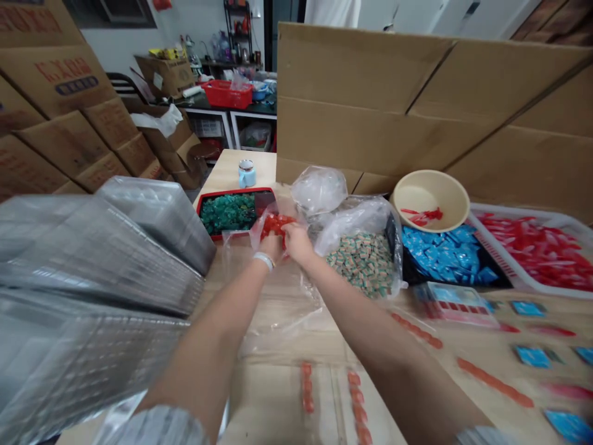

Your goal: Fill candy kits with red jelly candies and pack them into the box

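Both of my hands reach forward to a clear plastic bag [259, 232] of small red pieces [277, 224]. My left hand [272, 246], with a pale band at the wrist, is at the mouth of the bag, its fingers mostly hidden by red pieces and film. Beside it, my right hand [299, 242] has its fingers drawn together against the red pieces; what they grip is too blurred to name. Two short rows of red pieces, a left row [307, 388] and a right row [359, 408], lie on the table near me.
Clear plastic trays [92, 247] are stacked at left. A red-rimmed tray of green pieces [227, 211] and a blue mug [247, 174] stand behind. To the right are small patterned packets [364, 262], a cream bowl [430, 191], blue packets [447, 253] and a white basket [491, 247].
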Demonstrator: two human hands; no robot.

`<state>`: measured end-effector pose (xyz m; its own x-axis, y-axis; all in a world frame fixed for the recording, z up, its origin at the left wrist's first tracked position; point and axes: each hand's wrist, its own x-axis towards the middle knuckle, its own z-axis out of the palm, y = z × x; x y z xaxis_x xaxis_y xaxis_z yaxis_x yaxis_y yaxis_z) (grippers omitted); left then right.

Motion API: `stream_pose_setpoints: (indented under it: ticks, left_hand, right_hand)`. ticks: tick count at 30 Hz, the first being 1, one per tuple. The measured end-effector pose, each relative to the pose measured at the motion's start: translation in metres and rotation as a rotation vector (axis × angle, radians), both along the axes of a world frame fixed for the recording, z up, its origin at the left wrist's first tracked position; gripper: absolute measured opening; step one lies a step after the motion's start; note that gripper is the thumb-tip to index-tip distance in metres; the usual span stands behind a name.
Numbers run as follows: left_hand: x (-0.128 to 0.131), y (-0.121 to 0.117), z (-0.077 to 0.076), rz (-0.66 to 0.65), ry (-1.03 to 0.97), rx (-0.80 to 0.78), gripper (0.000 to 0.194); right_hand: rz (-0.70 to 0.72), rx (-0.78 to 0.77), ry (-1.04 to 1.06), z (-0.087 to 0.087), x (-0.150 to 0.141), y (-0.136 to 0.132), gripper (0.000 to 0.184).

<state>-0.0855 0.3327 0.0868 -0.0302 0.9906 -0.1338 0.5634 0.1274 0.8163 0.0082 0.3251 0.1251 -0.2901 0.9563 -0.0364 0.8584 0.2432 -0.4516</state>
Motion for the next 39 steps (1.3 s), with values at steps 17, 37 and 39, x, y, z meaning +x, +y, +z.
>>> stream_pose_setpoints:
  ticks: [17, 37, 39]
  left_hand:
    - [-0.018, -0.003, 0.007, 0.085, -0.452, -0.025, 0.022]
    - [0.043, -0.315, -0.036, -0.201, -0.192, -0.372, 0.01]
    - [0.055, -0.338, -0.046, -0.231, -0.149, -0.305, 0.016]
  right_hand:
    - [-0.184, -0.442, 0.777, -0.026, 0.024, 0.022, 0.022]
    - [-0.664, -0.922, 1.06, -0.066, 0.147, -0.243, 0.025]
    - [-0.699, -0.973, 1.077, -0.076, 0.155, -0.273, 0.025]
